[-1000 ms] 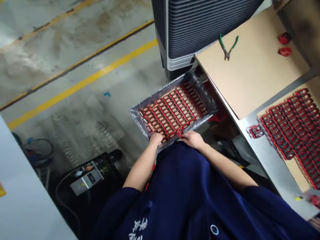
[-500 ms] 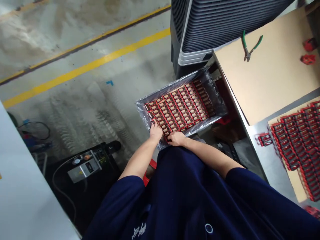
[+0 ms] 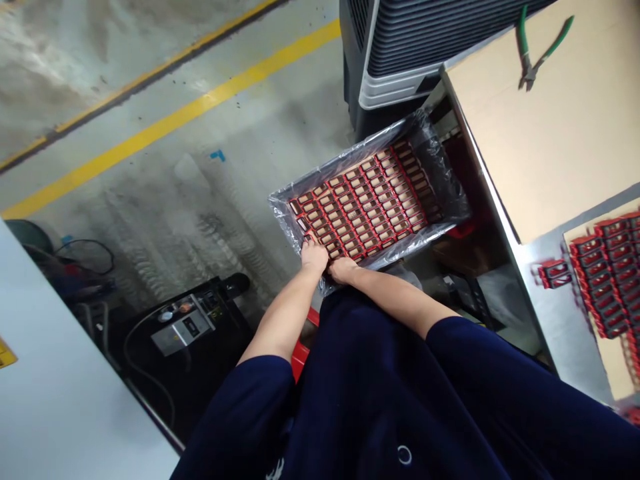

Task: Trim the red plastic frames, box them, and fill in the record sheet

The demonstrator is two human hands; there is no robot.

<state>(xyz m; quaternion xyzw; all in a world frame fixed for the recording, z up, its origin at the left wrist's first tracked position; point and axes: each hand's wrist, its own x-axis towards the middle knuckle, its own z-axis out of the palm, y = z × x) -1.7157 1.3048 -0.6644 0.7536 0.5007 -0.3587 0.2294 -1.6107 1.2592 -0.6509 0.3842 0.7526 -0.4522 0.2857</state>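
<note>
Rows of small red-and-black plastic parts [image 3: 357, 200], each framing a tan opening, lie in a box lined with clear plastic film [image 3: 453, 190]. My left hand [image 3: 314, 255] reaches over the box's near left corner, its fingers curled down at the end of the rows. Close beside it, my right hand [image 3: 343, 270] is at the near edge with fingers bent in among the parts. Both sets of fingertips are largely hidden, so what they pinch does not show clearly.
Right of the box, a metal table [image 3: 550, 320] carries cardboard [image 3: 565, 147], green-handled cutters [image 3: 530, 70] and more red-and-black parts [image 3: 607, 273]. A louvred grey machine [image 3: 450, 40] stands behind. At lower left are a black unit with a gauge [image 3: 187, 333] and a white panel [image 3: 60, 373].
My right hand has moved left, closer to my left hand. The camera view has shifted, so the table and cutters appear farther right. The parts in the box look the same.
</note>
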